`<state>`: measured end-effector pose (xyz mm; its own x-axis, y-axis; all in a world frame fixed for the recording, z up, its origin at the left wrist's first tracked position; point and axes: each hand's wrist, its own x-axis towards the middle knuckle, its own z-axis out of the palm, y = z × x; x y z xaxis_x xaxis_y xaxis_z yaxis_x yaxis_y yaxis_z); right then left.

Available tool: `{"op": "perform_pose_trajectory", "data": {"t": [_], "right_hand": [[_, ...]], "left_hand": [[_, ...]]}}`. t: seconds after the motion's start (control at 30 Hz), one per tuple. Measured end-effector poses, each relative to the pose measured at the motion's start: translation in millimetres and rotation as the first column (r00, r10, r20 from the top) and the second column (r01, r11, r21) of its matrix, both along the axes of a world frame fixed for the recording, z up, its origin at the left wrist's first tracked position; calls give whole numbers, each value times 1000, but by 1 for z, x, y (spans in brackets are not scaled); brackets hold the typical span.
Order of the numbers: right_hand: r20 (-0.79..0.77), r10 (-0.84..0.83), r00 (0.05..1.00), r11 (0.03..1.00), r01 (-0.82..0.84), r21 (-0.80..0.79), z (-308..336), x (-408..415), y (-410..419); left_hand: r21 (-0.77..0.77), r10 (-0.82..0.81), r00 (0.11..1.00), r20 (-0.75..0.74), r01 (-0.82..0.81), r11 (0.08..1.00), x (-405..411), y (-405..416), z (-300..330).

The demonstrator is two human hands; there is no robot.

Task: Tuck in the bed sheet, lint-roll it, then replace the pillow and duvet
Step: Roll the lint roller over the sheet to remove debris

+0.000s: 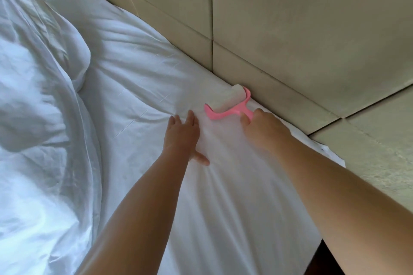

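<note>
A white bed sheet (223, 185) covers the mattress. My right hand (263, 129) grips the handle of a pink lint roller (228, 105), whose white roll lies on the sheet close against the padded headboard (290, 40). My left hand (183, 136) rests flat on the sheet just left of the roller, fingers spread. A white pillow (67, 51) lies at the upper left, and a crumpled white duvet (38, 152) is bunched along the left side.
The beige padded headboard runs diagonally across the top right. A beige upholstered ledge (368, 152) borders the bed's right edge. A dark gap (321, 259) shows below the mattress corner at the bottom right.
</note>
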<state>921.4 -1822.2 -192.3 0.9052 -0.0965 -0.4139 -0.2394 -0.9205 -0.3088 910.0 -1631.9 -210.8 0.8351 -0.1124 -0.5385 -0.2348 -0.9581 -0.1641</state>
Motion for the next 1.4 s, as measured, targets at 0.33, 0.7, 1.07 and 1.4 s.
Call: {"op": "perform_pose_trajectory", "data": {"t": [0.33,0.7,1.07,1.4], "right_hand": [[9,-39,999,999,38,24,0,-17,-3],[-49,-29,998,996,33,80,15,-127,-77],[-117,17,993,1000,-14,24,28,-191,-126],[-80,0,997,997,7,79,16,-173,-117]], "left_hand": [[-56,56,998,-6,-56,997,-14,0,1],[-108,1,998,-65,-8,994,-115,-71,17],[-72,7,998,-66,-12,997,-165,-112,16],[-4,-106,993,45,106,994,-146,-114,11]]}}
